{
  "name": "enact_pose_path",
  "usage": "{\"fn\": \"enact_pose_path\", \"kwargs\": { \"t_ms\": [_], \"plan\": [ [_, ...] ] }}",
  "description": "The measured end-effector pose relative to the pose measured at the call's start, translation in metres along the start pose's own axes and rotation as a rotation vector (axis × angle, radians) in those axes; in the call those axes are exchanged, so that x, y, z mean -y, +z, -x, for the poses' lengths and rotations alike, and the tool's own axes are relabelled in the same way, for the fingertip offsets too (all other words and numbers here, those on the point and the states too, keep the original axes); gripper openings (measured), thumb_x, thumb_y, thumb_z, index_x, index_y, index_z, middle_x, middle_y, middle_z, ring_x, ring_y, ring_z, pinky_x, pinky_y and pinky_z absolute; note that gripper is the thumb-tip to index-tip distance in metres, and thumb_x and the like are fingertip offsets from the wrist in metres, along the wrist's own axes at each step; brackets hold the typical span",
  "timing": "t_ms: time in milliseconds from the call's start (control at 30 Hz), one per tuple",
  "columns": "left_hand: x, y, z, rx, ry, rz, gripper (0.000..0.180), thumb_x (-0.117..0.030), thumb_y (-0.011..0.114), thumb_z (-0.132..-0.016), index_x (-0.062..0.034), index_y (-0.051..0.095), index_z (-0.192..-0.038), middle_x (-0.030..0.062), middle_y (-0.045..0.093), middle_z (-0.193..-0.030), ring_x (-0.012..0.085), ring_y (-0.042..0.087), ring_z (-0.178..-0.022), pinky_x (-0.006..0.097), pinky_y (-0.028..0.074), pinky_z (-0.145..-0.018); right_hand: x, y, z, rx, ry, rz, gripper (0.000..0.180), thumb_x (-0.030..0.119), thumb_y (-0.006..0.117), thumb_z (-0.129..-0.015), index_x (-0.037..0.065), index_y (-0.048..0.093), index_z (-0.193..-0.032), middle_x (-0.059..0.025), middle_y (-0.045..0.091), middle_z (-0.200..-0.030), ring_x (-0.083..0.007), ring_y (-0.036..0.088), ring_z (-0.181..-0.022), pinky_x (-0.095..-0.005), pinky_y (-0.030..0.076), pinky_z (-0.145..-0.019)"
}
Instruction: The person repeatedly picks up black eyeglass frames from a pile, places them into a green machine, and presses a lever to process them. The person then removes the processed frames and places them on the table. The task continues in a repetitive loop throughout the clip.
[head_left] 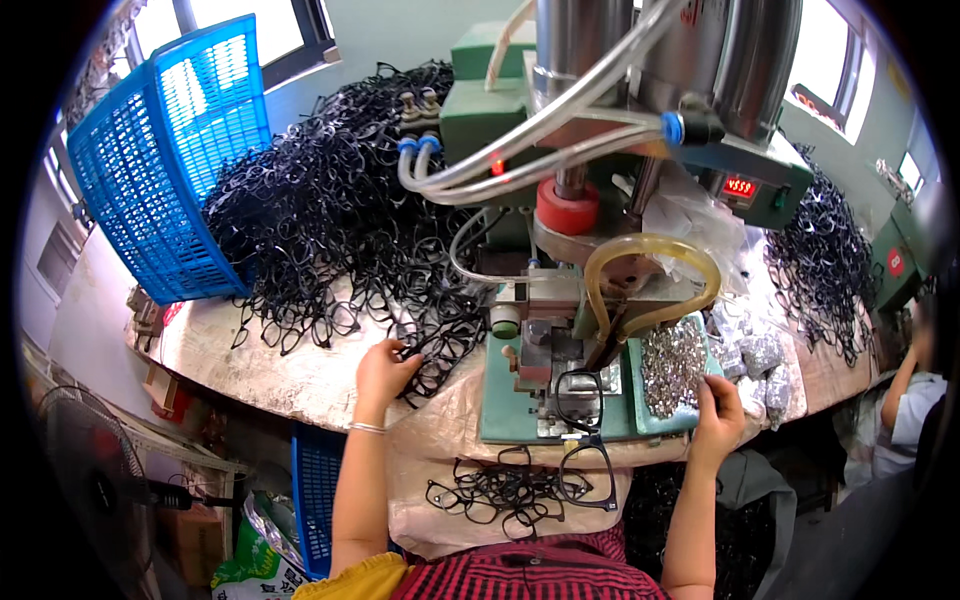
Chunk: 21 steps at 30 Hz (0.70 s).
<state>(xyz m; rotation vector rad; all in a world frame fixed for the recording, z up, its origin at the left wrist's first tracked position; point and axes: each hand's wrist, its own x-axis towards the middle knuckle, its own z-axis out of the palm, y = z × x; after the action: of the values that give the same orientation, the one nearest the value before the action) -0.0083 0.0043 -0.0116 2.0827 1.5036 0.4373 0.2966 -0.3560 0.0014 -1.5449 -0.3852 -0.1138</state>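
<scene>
My left hand (387,372) is at the near edge of a heap of black eyeglass frames (440,335), its fingers closed on the rim of one frame. My right hand (720,414) pinches at the right rim of a green tray (640,405) filled with small shiny metal parts (672,365). Whatever sits between those fingertips is too small to make out. Between my hands, one eyeglass frame (580,432) hangs at the fixture (560,410) of a green press machine (500,390), its lower part reaching over the table's front edge.
Several black frames (510,490) lie on the cloth over my lap. A blue plastic basket (165,160) tips over the big heap at the left. Hoses (560,150) and metal cylinders (580,50) rise above the fixture. Bags of metal parts (760,355) sit right of the tray; another person's arm (900,385) shows far right.
</scene>
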Motion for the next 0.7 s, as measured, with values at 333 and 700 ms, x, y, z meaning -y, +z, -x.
{"fn": "enact_pose_path", "kwargs": {
  "t_ms": [333,700],
  "plan": [
    [0.009,-0.050,-0.031,0.238,0.308,-0.436,0.031,-0.015,0.074,-0.066,-0.0036,0.066,-0.094,0.0202,0.069,-0.090,0.0394,0.064,-0.090,0.043,0.052,-0.076,0.085,0.030,0.016,0.299,-0.363,0.184,0.014,-0.005,0.069,-0.076,-0.001,0.068,-0.089,-0.0092,0.068,-0.091,-0.0217,0.065,-0.087,-0.0321,0.049,-0.082],
    [-0.062,-0.072,0.041,-0.173,0.433,0.280,0.018,-0.013,0.071,-0.089,0.0043,0.068,-0.082,0.0036,0.050,-0.077,0.0127,0.046,-0.070,0.028,0.035,-0.062,0.095,0.099,0.024,0.401,0.057,-0.319,0.047,0.002,0.072,-0.079,-0.003,0.053,-0.122,-0.0044,0.066,-0.090,-0.0115,0.062,-0.091,-0.0253,0.047,-0.085]
  ]
}}
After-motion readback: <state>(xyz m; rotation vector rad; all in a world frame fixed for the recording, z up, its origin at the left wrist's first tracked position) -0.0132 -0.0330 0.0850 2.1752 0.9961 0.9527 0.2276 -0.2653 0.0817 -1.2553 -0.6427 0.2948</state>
